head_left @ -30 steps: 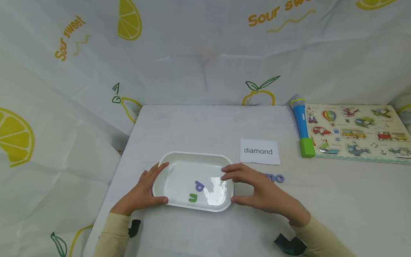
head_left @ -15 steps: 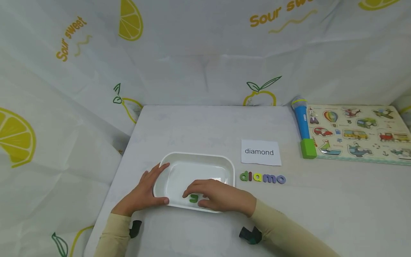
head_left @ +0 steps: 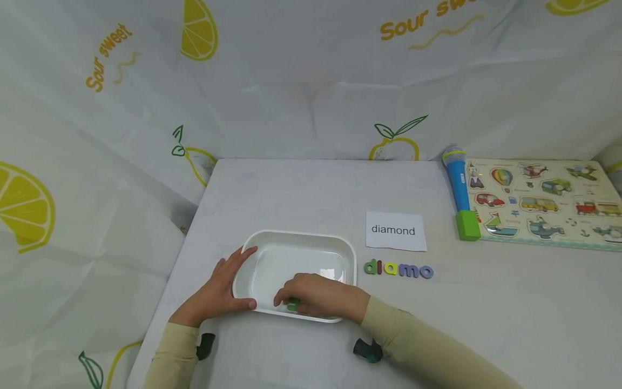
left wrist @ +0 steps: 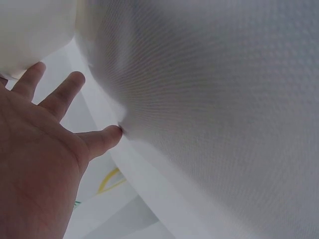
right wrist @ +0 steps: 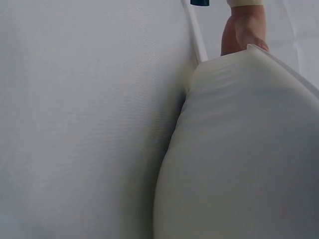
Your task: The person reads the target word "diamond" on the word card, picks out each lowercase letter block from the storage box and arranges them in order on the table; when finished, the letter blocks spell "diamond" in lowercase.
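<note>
A white oblong tray lies on the table. My left hand holds its left end, thumb over the near rim and index finger over the left rim. In the left wrist view the other fingers of the left hand spread beside the tray. Inside the tray, my right hand has its fingers curled around a green letter, n-shaped, partly covered by the fingers. A purple letter seen earlier in the tray is hidden. The right wrist view shows the tray's outer side, not the right hand.
Right of the tray, coloured letters in a row read "diamo". Behind them lies a white card printed "diamond". Farther right are a blue toy microphone, a green block and a picture puzzle board.
The right hand has moved left from the tray's right rim into the tray and closed its fingers around the green letter. The letter row is uncovered. The left hand stays at the tray.
</note>
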A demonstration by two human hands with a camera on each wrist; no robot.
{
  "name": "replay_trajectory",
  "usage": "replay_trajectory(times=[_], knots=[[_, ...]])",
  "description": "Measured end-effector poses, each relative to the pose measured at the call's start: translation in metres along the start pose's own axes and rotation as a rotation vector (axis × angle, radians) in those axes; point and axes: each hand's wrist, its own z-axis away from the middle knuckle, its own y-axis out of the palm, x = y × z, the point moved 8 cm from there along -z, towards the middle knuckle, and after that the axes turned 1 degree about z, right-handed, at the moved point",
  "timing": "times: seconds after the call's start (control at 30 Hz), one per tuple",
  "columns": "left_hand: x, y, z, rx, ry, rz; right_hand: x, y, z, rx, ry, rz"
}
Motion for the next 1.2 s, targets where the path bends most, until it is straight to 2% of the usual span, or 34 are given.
replay_trajectory(times=[0.27, 0.5, 0.67, 0.87, 1.0, 1.07, 1.2], knots=[[0.001, 0.000, 0.000, -0.006, 0.007, -0.002, 0.002, 0.001, 0.000, 0.010, -0.088, 0.054], [0.001, 0.000, 0.000, -0.007, 0.011, -0.008, 0.003, -0.013, 0.009, -0.049, -0.068, -0.042], [0.001, 0.001, 0.001, -0.009, 0.006, -0.005, 0.009, -0.033, 0.022, -0.112, -0.105, -0.193], [0.000, 0.000, 0.001, -0.010, 0.009, 0.003, 0.005, -0.058, 0.049, -0.208, -0.133, -0.502], [0.000, 0.000, 0.000, -0.007, 0.014, 0.016, -0.005, -0.072, 0.071, -0.284, -0.082, -0.657], [0.000, 0.000, 0.000, -0.005, 0.017, 0.020, -0.011, -0.078, 0.084, -0.325, -0.042, -0.699], [0.000, -0.001, 0.000, -0.007, 0.021, 0.015, -0.023, -0.089, 0.112, -0.395, 0.041, -0.704]])
